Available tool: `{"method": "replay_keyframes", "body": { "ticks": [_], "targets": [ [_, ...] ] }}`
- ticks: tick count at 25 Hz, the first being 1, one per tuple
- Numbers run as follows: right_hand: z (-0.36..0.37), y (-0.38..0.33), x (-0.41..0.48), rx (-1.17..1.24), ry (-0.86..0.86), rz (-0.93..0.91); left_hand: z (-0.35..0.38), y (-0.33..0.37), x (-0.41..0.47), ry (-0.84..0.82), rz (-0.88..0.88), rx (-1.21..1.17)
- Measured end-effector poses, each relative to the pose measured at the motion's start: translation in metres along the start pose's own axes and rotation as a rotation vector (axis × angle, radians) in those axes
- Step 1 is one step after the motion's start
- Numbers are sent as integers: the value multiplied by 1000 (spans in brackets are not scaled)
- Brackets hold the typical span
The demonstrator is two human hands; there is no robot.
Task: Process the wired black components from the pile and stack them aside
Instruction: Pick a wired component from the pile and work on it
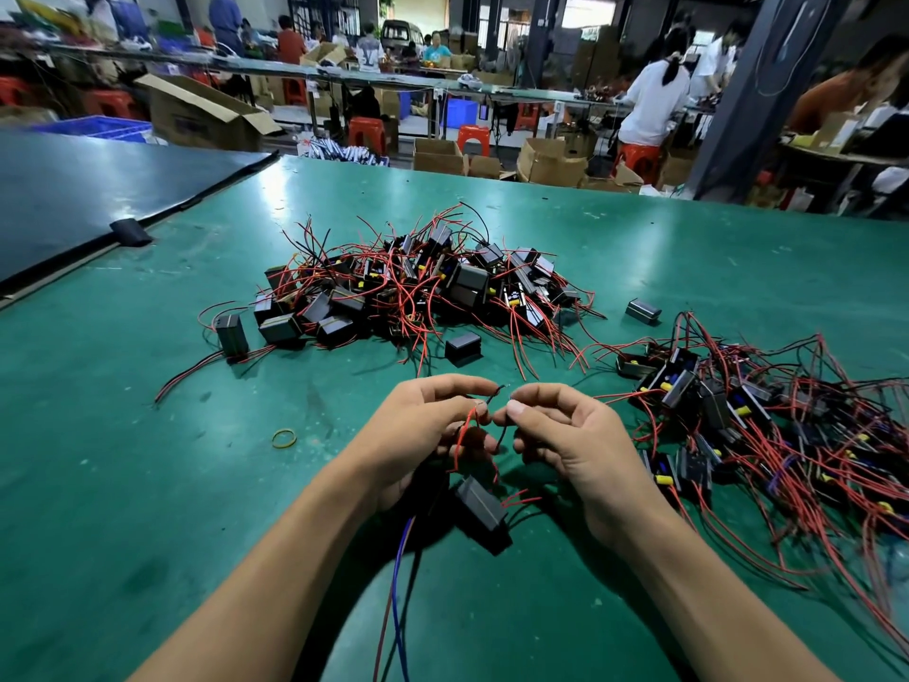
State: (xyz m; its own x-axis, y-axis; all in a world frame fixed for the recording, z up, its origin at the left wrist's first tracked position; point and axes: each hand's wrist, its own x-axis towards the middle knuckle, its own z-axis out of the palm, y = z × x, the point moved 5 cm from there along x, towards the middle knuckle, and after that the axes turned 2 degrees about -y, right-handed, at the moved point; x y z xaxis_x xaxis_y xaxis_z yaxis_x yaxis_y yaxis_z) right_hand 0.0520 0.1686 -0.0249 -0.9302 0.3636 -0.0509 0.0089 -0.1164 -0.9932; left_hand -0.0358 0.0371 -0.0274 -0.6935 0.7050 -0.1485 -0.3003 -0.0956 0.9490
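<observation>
Nearest my view, two bare forearms (275, 583) come in from 6 o'clock. Between them a blue wire (399, 578) and a darker one trail off the bottom edge. Just past those, the black component (481, 502) sits low between the wrists, over the green table (147, 484). I cannot tell whether it rests on the surface or hangs by its wires. Its long axis runs from 10 o'clock to 4 o'clock, with a broad face up. Short red wires leave its 4 o'clock end, pointing toward 3 o'clock.

Above it the hands are close together, fingertips nearly meeting. The left hand (428, 425) has its fingers curled round the leads (465, 430), red ones rising from the component, with one dark tip poking out toward 1 o'clock. The right hand (565, 445) pinches a lead end between thumb and forefinger.

The pile (418, 287) of black blocks and tangled red wire lies at 12 o'clock, well apart from the hands. A second heap (762, 425) spreads at 3 o'clock. A loose block (463, 346) lies between the pile and the hands. An upright block (232, 333) stands at 10 o'clock. A yellow rubber band (284, 438) lies flat at 9 o'clock, near the left hand.
</observation>
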Motion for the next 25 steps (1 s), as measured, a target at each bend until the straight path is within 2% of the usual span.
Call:
{"method": "replay_keyframes", "body": {
  "ticks": [7,14,21,25],
  "targets": [
    [4,-3,-1,-22,-22,-99,-2,1,-2,56,62,125],
    [-1,-3,0,-4,29,-128,-2,3,-4,31,73,190],
    [0,-2,1,-59,-8,-104,-3,10,-7,23,161,297],
    [0,-8,-2,-177,15,-180,-4,12,-7,54,221,412]
  ]
}}
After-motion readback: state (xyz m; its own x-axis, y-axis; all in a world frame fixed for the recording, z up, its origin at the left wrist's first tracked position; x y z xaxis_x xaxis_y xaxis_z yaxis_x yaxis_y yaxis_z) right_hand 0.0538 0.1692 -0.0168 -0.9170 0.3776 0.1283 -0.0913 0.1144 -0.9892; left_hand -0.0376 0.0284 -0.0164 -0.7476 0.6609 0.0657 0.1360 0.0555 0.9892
